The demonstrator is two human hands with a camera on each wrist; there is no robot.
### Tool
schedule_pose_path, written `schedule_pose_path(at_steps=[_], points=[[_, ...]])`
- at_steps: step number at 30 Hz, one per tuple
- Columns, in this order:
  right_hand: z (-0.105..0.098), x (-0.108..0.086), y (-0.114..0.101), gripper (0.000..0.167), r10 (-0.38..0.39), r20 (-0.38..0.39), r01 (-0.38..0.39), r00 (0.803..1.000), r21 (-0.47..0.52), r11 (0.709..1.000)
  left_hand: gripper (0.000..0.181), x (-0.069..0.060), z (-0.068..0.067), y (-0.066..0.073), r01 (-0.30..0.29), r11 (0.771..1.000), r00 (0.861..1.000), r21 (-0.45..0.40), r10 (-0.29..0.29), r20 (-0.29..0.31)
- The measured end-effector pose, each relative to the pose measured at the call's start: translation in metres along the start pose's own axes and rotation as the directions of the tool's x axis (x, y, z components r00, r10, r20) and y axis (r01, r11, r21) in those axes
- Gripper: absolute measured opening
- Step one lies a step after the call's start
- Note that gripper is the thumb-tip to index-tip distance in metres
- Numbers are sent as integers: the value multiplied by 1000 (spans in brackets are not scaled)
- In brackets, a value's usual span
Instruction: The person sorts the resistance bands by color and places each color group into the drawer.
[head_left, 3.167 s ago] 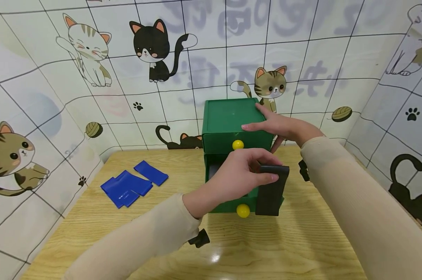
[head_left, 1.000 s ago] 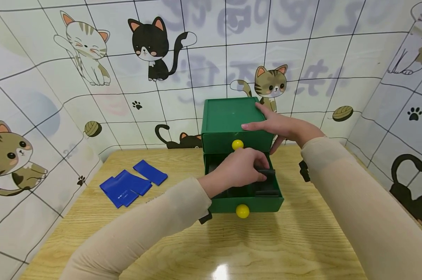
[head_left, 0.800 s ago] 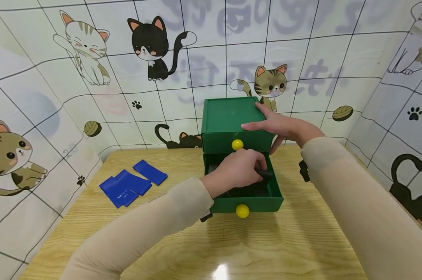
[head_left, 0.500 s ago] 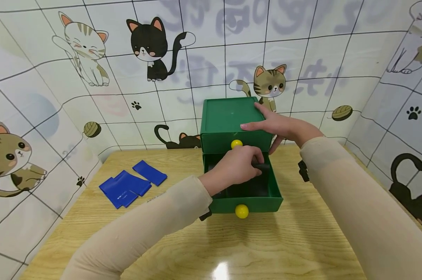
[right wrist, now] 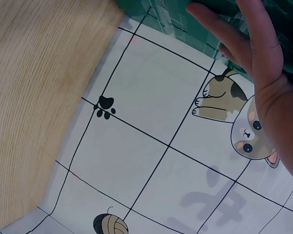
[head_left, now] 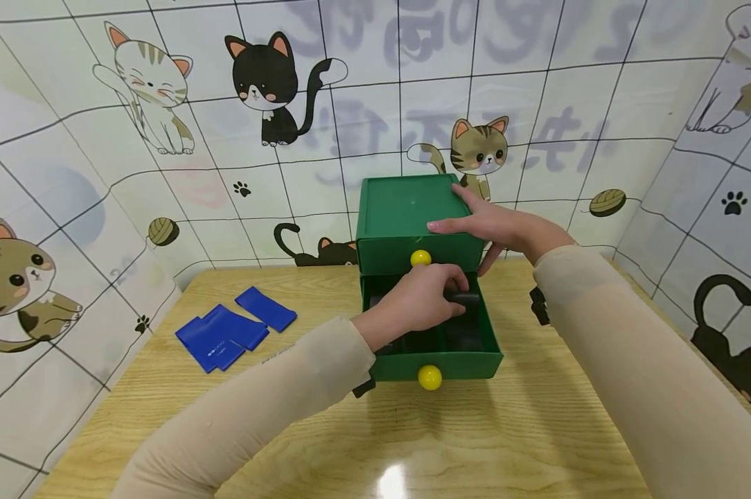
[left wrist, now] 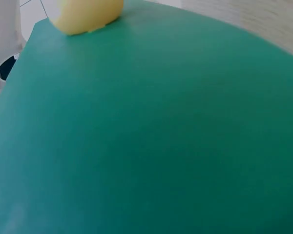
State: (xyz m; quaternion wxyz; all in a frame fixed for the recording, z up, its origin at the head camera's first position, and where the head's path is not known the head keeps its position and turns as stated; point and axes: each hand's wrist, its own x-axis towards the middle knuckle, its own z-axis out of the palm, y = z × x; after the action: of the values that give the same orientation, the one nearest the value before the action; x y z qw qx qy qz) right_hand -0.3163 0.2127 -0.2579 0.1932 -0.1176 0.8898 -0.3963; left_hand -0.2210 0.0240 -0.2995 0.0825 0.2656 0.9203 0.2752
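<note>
A small green cabinet (head_left: 413,208) has its lower drawer (head_left: 438,364) pulled out, with a yellow knob (head_left: 429,378) on the front. My left hand (head_left: 420,298) reaches into that drawer and pinches a flat black piece (head_left: 465,297) between thumb and fingers. More dark flat material (head_left: 463,336) lies on the drawer floor, partly hidden by the hand. My right hand (head_left: 500,225) rests on the cabinet's top right edge with fingers spread, its lower fingers along the side. In the left wrist view, the green drawer front (left wrist: 146,126) fills most of the picture and hides the hand.
Several flat blue pieces (head_left: 222,336) lie on the left of the wooden table (head_left: 475,443), a few overlapping. The closed upper drawer has its own yellow knob (head_left: 420,258). A wall sheet (head_left: 375,83) printed with cats stands close behind the cabinet.
My left hand has lowered the black piece from above the drawer's front right corner into the drawer, then moved slightly back and left. My right hand has stayed on the cabinet.
</note>
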Motion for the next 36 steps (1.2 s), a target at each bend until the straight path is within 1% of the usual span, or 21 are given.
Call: schedule_pose_path(at_steps=[6,11,15,19,24,29,33,36], points=[[0,0,-1,119,-2,0,2,1000,4,1000,27,0,0,-8,-26,999,999,-37,27,35],[0,-1,0,118,-3,0,3,1000,-8,1000,30,-1,0,-11,-18,998,998,-54,21,56],[0,-1,-1,118,0,1,0,1000,-5,1000,36,-4,-1,-13,-9,999,998,-46,12,62],[0,-1,-1,119,-2,1,2,1000,-6,1000,38,-8,-4,-14,-11,999,999,-32,12,44],[0,-2,-2,118,-1,2,1,1000,-4,1000,32,-14,-12,-16,-20,999,1000,-44,21,19],[1,-1,-3,119,5,5,-5,1000,6,1000,25,-24,-24,-20,-55,994,998,-93,55,0],[1,-1,-4,119,8,5,-8,1000,13,1000,18,-30,-35,-25,-72,993,997,-91,70,-25],[1,-1,-4,120,12,4,-12,1000,20,1000,13,-36,-44,-30,-83,993,995,-81,78,-57]])
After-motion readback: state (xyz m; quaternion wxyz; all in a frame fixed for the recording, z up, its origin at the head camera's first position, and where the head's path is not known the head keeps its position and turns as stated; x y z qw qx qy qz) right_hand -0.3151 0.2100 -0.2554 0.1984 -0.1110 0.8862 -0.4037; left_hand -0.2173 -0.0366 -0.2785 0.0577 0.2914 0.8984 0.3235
